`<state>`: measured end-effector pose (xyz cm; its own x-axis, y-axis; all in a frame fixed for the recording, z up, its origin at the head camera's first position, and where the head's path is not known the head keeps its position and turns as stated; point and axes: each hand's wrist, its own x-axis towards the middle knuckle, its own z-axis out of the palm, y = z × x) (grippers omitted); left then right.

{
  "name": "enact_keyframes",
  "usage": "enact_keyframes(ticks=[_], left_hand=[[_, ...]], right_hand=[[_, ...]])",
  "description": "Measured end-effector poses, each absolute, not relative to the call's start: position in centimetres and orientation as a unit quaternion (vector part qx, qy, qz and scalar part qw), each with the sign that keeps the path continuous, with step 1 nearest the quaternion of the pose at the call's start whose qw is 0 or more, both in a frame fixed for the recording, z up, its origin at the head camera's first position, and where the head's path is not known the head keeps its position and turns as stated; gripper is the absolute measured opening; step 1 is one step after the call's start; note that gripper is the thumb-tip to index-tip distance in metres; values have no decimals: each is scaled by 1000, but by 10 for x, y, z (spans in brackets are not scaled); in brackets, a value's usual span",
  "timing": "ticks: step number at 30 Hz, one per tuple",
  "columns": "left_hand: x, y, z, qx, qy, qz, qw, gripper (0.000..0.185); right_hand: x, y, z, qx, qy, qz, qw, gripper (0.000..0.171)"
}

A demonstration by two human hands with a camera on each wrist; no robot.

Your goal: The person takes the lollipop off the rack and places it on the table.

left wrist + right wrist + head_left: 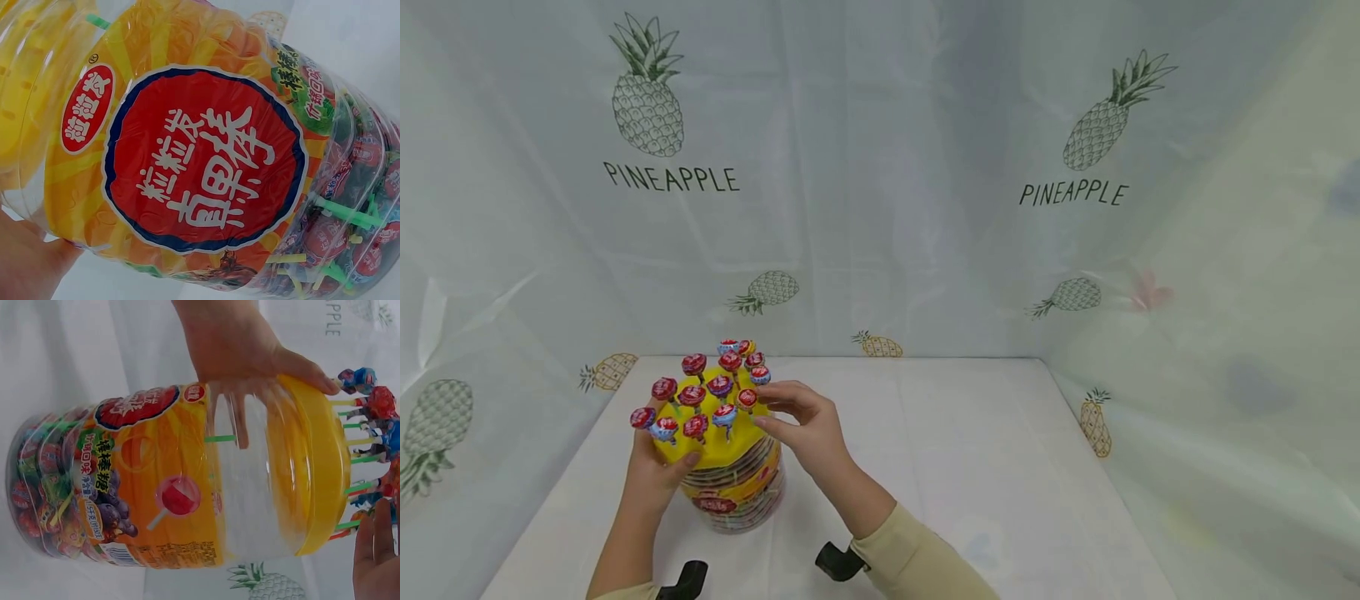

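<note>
Clear jar [733,504] on the white table [962,450], wrapped lollipops [47,469] inside its base; left hand [651,471] grips its top. Standing lollipops [692,396] stud the yellow lid [322,456]; right hand [816,429] beside them, pinch indeterminable. Bare tabletop extends rightward; far edge, printed curtain [880,208].

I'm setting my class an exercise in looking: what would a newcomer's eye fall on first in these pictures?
First, the lollipops standing on the bright yellow lid of the jar, left of centre in the head view. Next, the left hand gripping the jar near its top and the right hand at the lollipops' right edge. Behind, large pineapple prints mark the pale backdrop.
</note>
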<state>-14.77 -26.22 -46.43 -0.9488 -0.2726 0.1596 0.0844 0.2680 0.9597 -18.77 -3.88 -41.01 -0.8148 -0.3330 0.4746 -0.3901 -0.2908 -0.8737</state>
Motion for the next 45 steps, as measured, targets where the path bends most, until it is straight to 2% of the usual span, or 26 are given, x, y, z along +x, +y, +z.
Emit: enact_keyframes(ticks=[7, 18, 24, 35, 45], left_hand=[[-150, -262, -465, 58, -782, -602, 151, 88], [-153, -262, -466, 56, -780, -604, 155, 85], [-152, -263, -464, 80, -781, -606, 132, 90], [-149, -263, -463, 113, -771, -617, 111, 91], [-151, -262, -462, 94, -773, -615, 127, 88]], right_hand=[[-187, -48, -411, 293, -612, 733, 35, 30], [-183, -54, -408, 268, -624, 725, 115, 23], [-182, -44, -401, 285, -601, 731, 155, 24], [-203, -13, -426, 262, -549, 789, 87, 23], [-226, 2, -464, 186, -562, 805, 45, 27]])
